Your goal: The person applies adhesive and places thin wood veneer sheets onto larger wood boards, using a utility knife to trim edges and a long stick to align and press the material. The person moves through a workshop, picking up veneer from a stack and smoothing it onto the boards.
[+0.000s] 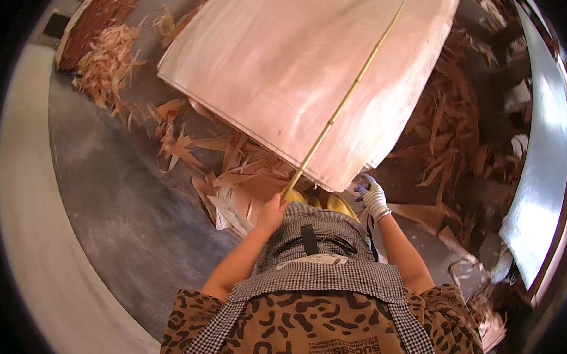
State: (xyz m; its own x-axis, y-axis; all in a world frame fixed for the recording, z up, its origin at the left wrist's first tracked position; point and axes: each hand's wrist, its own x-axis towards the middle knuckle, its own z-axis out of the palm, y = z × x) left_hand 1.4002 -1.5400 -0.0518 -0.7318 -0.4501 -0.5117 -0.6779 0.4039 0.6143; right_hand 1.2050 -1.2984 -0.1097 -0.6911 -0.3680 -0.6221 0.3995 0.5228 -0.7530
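Observation:
My bare left hand (272, 214) grips the near end of a long thin bamboo stick (341, 107). The stick slants up and to the right over a large stack of pale pinkish wood veneer sheets (269, 78). My right hand (373, 197), in a white knit glove with purple-blue fingertips, is just beside the near right corner of the stack. Its fingers are apart and no object shows in them; whether they touch the sheets, I cannot tell. The far end of the stick reaches the upper picture edge.
Torn veneer strips (180, 150) litter the grey floor (122, 184) left of the stack. More brown scraps (445, 122) lie on the right. A heap of shavings (105, 61) is at the upper left. A shiny metal-like sheet (539, 166) curves along the right rim.

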